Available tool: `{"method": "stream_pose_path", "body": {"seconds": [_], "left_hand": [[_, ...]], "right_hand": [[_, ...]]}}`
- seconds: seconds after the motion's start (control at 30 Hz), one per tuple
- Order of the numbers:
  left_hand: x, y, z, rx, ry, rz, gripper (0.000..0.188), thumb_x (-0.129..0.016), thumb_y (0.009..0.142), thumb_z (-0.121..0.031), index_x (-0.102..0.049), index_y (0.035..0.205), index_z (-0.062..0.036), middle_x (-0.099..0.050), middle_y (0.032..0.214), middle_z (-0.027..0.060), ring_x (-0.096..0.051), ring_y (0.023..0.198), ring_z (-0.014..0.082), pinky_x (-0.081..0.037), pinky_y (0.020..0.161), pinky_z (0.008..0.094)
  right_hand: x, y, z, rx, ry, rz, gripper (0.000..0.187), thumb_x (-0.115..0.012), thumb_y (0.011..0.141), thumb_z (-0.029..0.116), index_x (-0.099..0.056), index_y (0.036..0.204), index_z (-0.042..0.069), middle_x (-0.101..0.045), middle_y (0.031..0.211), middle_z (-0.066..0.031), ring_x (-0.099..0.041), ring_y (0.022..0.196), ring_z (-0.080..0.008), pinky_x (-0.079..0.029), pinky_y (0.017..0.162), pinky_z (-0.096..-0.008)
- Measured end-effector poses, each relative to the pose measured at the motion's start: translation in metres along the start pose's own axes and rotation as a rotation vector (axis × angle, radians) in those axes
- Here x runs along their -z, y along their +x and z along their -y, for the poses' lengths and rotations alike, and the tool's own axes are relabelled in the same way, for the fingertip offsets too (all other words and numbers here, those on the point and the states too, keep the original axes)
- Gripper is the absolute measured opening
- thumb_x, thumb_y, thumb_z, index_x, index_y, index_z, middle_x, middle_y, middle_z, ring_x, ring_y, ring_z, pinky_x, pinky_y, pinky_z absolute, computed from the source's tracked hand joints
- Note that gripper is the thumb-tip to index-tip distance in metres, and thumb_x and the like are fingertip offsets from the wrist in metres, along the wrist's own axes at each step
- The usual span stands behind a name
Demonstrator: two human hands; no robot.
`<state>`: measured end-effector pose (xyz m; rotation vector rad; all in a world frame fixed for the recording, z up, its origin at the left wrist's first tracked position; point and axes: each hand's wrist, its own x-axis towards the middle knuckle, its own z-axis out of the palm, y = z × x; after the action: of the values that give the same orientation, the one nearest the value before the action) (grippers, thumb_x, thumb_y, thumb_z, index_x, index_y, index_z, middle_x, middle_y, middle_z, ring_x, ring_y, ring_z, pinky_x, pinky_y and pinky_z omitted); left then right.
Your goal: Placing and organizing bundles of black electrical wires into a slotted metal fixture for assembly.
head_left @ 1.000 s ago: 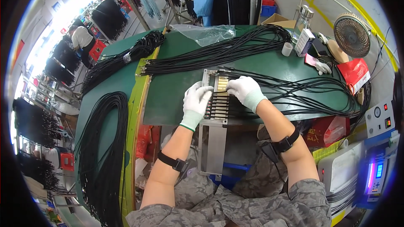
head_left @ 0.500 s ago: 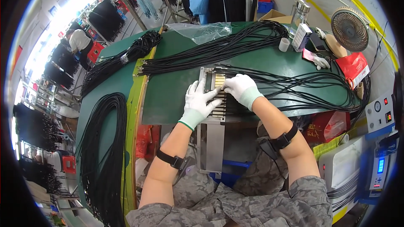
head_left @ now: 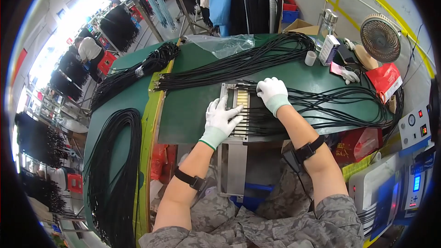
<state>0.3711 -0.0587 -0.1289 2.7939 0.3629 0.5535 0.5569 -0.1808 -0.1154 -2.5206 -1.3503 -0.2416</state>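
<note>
A metal fixture (head_left: 225,93) with a row of pale slots lies at the near edge of the green table. Several black cables (head_left: 321,95) run from its right side, their ends in the slots, and loop far to the right. My left hand (head_left: 219,120), white-gloved, rests over the fixture's left side with fingers apart, thumb and index finger reaching over the slots; it holds nothing I can see. My right hand (head_left: 274,93), gloved too, is just right of the fixture's upper slots. Its fingers are bent together on a black cable, the fingertips partly hidden.
A long bundle of black cables (head_left: 229,69) lies behind the fixture, with more coils (head_left: 110,156) to the left. A yellow-edged strip (head_left: 149,156) divides the table. A fan (head_left: 380,38), glass bottle (head_left: 327,24), white cup (head_left: 310,58) and red packet (head_left: 385,80) stand at the right.
My right hand has moved from over the slots, up and right to beside the fixture's upper end. My left hand stays on the fixture's left side. The whole view has shifted slightly.
</note>
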Motion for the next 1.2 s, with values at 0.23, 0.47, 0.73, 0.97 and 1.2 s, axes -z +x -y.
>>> {"method": "stream_pose_path", "body": {"seconds": [0.23, 0.47, 0.73, 0.97, 1.2], "left_hand": [[0.003, 0.0, 0.001, 0.029, -0.06, 0.013, 0.035, -0.062, 0.081, -0.043, -0.067, 0.115, -0.0331, -0.041, 0.139, 0.0209, -0.037, 0.125, 0.0448, -0.026, 0.108, 0.0504], [0.003, 0.004, 0.005, 0.054, -0.21, -0.056, 0.03, -0.064, 0.083, -0.036, -0.069, 0.105, -0.0173, -0.052, 0.129, 0.0192, -0.045, 0.12, 0.0369, -0.035, 0.102, 0.0452], [0.006, 0.005, 0.01, 0.12, -0.395, -0.312, 0.019, -0.063, 0.085, -0.021, -0.064, 0.085, -0.0027, -0.063, 0.112, 0.0174, -0.053, 0.112, 0.0318, -0.039, 0.097, 0.0395], [0.011, 0.009, 0.002, 0.105, -0.389, -0.314, 0.017, -0.063, 0.086, -0.018, -0.063, 0.083, -0.0019, -0.064, 0.107, 0.0164, -0.054, 0.11, 0.0316, -0.04, 0.096, 0.0397], [0.011, 0.007, 0.003, 0.023, -0.402, -0.317, 0.015, -0.063, 0.085, -0.017, -0.062, 0.082, -0.0019, -0.064, 0.108, 0.0164, -0.054, 0.108, 0.0318, -0.04, 0.095, 0.0388]], "right_hand": [[0.004, 0.0, 0.005, -0.04, -0.088, 0.174, 0.013, -0.068, 0.079, 0.029, -0.067, 0.087, 0.018, -0.064, 0.091, -0.0025, -0.057, 0.094, -0.0229, -0.045, 0.078, -0.0368], [0.002, -0.005, 0.005, 0.025, -0.081, 0.077, 0.013, -0.067, 0.079, 0.028, -0.067, 0.086, 0.018, -0.064, 0.089, -0.0026, -0.057, 0.092, -0.0229, -0.045, 0.078, -0.0364], [0.011, -0.02, 0.023, 0.353, 0.189, -0.026, 0.017, -0.069, 0.077, 0.024, -0.064, 0.089, 0.013, -0.064, 0.082, -0.0043, -0.058, 0.085, -0.0262, -0.045, 0.076, -0.037], [0.008, -0.022, 0.038, 0.378, 0.497, -0.092, 0.016, -0.068, 0.077, 0.024, -0.065, 0.086, 0.011, -0.065, 0.081, -0.0079, -0.06, 0.082, -0.0299, -0.046, 0.073, -0.0407], [0.019, -0.022, 0.048, 0.31, 0.489, -0.076, 0.014, -0.067, 0.078, 0.025, -0.068, 0.084, 0.012, -0.066, 0.078, -0.0114, -0.062, 0.078, -0.0315, -0.049, 0.071, -0.0416]]}}
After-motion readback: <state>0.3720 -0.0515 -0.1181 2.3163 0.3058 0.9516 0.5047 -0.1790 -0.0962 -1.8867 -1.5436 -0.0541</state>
